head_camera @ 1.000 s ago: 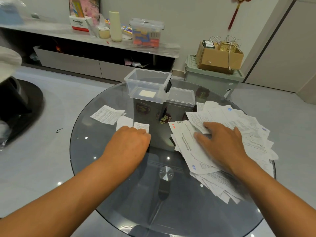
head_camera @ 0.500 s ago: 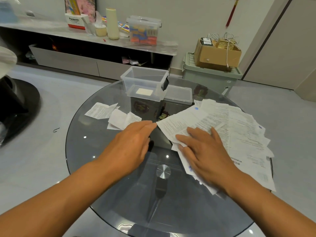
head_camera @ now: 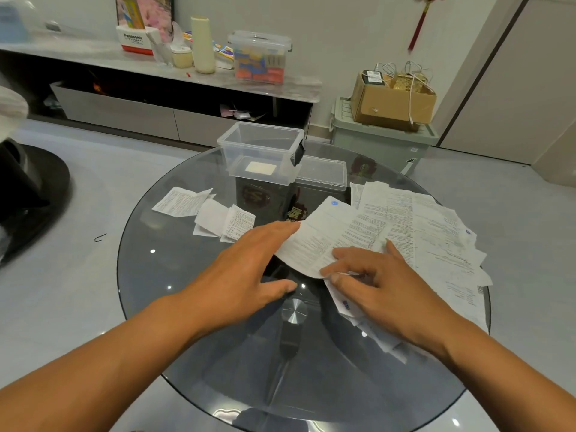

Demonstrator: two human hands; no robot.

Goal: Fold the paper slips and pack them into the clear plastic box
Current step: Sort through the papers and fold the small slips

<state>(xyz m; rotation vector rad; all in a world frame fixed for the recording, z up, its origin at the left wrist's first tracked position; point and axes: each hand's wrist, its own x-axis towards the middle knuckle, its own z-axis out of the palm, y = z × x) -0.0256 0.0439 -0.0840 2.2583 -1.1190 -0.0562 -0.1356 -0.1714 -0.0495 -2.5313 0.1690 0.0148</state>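
The right hand (head_camera: 383, 282) has dragged one paper slip (head_camera: 327, 241) off the pile (head_camera: 436, 238) and pinches it, the flat, empty left hand (head_camera: 246, 266) arriving to fold, clear plastic box (head_camera: 261, 151) waiting across the tabletop (head_camera: 187, 307).

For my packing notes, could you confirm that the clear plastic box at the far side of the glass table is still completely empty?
Not quite: the head view shows the clear plastic box at the far side of the glass table already holding one small folded slip on its bottom.
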